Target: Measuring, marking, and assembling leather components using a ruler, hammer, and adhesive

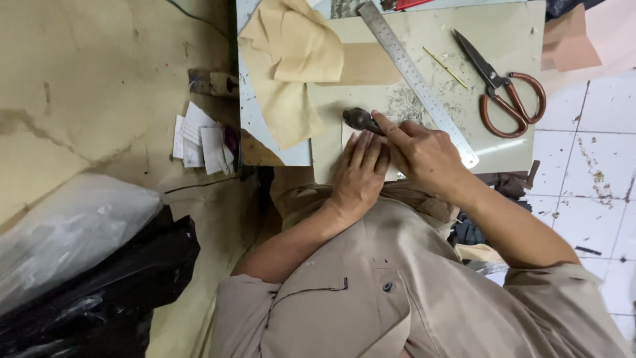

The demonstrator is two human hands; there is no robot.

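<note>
My left hand [358, 174] lies flat, fingers stretched out, pressing on a small pale piece of material [347, 134] on the beige cutting board [503, 36]. My right hand [424, 152] sits just to its right, touching it. Its fingers are closed around a dark, rounded tool [361, 119] whose end rests on the pale piece. A long steel ruler [416, 79] lies diagonally on the board just beyond my right hand. Most of the pale piece is hidden under my hands.
Large scissors with reddish-brown handles [507, 96] and a thin yellow stick [445, 67] lie at the board's right. Tan material pieces [291, 66] are heaped at its left. White paper scraps [199, 139] and black and clear plastic bags [86, 265] are on the left; white tiled floor [583, 172] is on the right.
</note>
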